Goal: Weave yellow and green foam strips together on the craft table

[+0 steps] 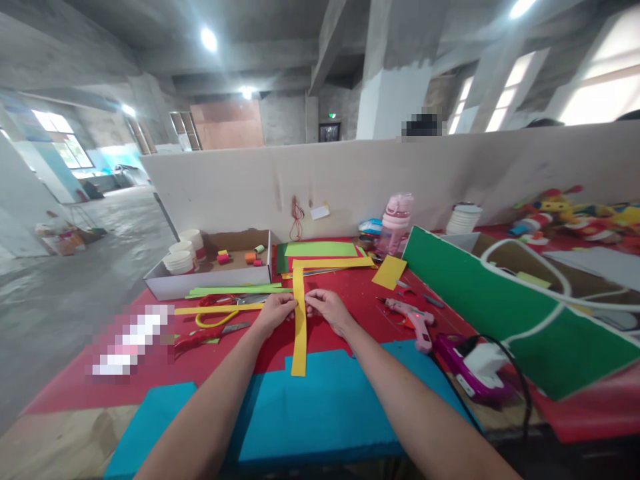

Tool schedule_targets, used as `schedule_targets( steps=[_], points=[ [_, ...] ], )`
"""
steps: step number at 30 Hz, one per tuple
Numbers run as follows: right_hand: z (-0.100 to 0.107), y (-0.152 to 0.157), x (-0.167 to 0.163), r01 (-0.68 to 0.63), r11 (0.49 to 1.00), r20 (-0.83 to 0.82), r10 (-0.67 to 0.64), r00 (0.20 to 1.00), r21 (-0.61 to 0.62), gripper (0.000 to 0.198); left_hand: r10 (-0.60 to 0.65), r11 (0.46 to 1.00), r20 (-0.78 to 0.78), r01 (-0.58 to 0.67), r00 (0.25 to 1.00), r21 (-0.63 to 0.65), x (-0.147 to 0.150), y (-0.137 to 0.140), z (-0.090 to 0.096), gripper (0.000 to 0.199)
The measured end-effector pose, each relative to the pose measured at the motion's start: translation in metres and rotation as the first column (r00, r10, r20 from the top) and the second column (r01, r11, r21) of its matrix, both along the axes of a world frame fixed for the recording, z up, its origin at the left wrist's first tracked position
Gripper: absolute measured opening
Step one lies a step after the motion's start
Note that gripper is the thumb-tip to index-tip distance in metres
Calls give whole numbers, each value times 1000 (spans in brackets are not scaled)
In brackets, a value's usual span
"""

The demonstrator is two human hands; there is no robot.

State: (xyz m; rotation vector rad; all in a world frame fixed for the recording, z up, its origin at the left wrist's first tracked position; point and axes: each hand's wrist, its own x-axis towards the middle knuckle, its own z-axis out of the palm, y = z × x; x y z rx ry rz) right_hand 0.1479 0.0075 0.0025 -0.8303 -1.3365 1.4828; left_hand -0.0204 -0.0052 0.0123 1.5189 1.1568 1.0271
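My left hand and my right hand are closed in a pinch on opposite edges of a long yellow strip, at about its middle. The strip runs away from me, its near end over a blue sheet. Past its far end, another yellow strip lies crosswise. To the left of my left hand are a thin yellow strip, light green strips and red-handled scissors. A pink glue gun lies to the right of my right hand.
A white-sided box with paper cups and small coloured rolls stands back left. A pink bottle is by the partition. On the right are a green-sided box, a purple power strip and cables.
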Motion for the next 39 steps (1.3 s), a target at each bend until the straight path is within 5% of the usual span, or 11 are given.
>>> schedule_targets(
  steps=[11, 20, 28, 39],
  points=[
    [1, -1, 1, -44, 999, -34, 43, 999, -18, 28, -46, 998, 77, 48, 996, -31, 1, -4, 5, 23],
    [-4, -1, -3, -46, 987, 121, 27, 992, 153, 22, -52, 999, 120, 52, 991, 9, 5, -7, 7, 27],
    [-4, 5, 0, 95, 938, 209, -172, 963, 333, 12, 14, 1000, 74, -15, 997, 20, 2, 0, -1, 28],
    [-2, 6, 3, 135, 932, 198, -210, 957, 337, 16, 45, 999, 157, -44, 987, -13, 3, -4, 5, 26]
  ],
)
